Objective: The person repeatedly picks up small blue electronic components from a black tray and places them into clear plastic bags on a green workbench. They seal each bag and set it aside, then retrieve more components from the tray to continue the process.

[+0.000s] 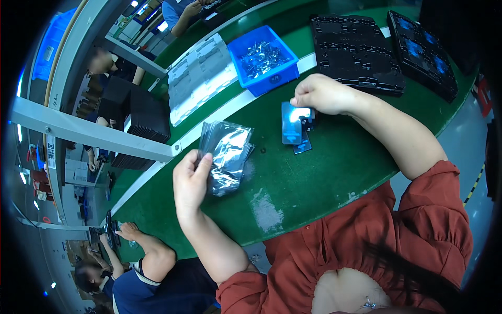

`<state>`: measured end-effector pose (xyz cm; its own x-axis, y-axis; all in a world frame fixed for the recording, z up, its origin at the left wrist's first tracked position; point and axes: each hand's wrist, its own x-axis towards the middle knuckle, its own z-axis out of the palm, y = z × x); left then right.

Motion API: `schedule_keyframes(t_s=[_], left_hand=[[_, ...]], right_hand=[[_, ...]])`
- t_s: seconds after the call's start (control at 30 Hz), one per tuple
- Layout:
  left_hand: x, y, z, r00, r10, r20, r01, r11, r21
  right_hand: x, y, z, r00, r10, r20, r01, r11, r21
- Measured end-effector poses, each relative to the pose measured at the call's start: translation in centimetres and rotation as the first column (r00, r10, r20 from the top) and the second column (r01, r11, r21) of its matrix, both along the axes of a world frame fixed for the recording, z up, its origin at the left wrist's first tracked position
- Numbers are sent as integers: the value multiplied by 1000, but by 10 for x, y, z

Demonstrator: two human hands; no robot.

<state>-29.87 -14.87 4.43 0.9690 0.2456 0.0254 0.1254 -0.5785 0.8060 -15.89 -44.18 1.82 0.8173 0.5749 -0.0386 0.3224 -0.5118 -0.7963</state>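
My left hand (189, 183) is closed on a stack of thin, shiny see-through plastic bags (229, 152), thumb on top, held over the green table (219, 220). To the right, my right hand (327, 95) pinches the upper edge of a glossy rectangular panel (291, 128) that reflects bright light. Beneath and beside that panel shows a second dark, flat piece (303, 147), with a small black part near it. Whether the two pieces are joined, I cannot tell. Some of my right fingertips are hidden behind the hand.
Beyond my hands stands a blue bin (273, 80) of small shiny parts. Black molded trays (355, 55) are stacked at the far right, beside another black tray stack (422, 55). White trays (201, 73) lie left of the bin. A grey metal frame (99, 131) and co-workers are leftward.
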Motion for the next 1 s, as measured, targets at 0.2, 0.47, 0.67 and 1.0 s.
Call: schedule_keyframes(t_s=[0.2, 0.47, 0.67, 1.0], left_hand=[[4, 25, -17, 988, -122, 97, 93, 961, 262], [-1, -18, -30, 995, 10, -100, 46, 837, 546], [-37, -35, -46, 991, 128, 51, -135, 828, 544], [-172, -6, -44, 800, 454, 392, -470, 881, -61]], right_hand=[[-3, 4, -19, 901, 52, 431, 7, 991, -135], [-20, 8, -26, 744, 132, 655, -83, 991, -106], [-30, 14, -26, 685, 158, 711, -150, 986, -76], [-45, 19, -25, 645, 271, 715, -321, 945, -68]])
